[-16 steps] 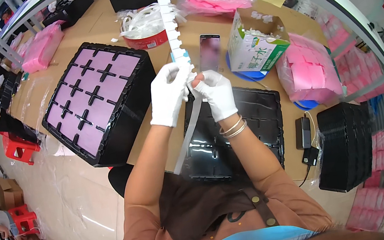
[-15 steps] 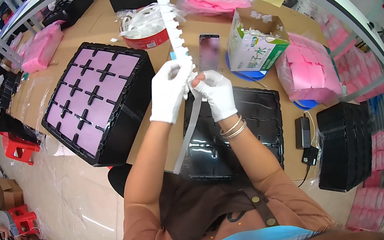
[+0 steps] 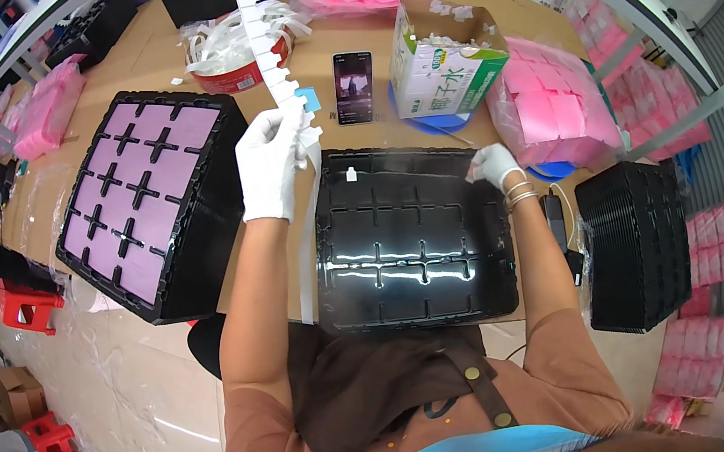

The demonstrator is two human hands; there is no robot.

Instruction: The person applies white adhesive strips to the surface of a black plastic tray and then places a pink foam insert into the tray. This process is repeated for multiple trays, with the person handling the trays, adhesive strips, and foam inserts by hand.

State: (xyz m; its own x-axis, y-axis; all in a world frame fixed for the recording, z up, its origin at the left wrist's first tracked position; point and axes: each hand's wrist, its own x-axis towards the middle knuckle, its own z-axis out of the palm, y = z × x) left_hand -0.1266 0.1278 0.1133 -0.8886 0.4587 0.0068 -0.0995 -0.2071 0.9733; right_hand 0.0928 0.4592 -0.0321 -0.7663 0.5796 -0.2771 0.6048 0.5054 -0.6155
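My left hand [image 3: 269, 167], in a white glove, pinches a long white strip with notched tabs [image 3: 257, 39]. The strip rises away from me past the fingers, and a plain pale band [image 3: 310, 234] hangs below them toward the table's near edge. A small blue piece [image 3: 308, 99] shows beside the strip. My right hand [image 3: 494, 165], gloved with a bare fingertip showing, is curled closed over the right edge of the shiny black plastic tray [image 3: 408, 219]; what it holds, if anything, is hidden. One small white tab [image 3: 351, 174] lies at the tray's far left.
To the left stands a black tray stack [image 3: 191, 225] with lilac sheets on top. A phone [image 3: 354, 85], an open carton [image 3: 451, 70] of white bits, a red tub [image 3: 239, 75] of white strips and bagged pink pieces [image 3: 550, 97] stand beyond. More black trays [image 3: 635, 244] stand right.
My right hand has left the strip and moved right, to the tray's right edge. My left hand still pinches the strip. The whole view has shifted a little.
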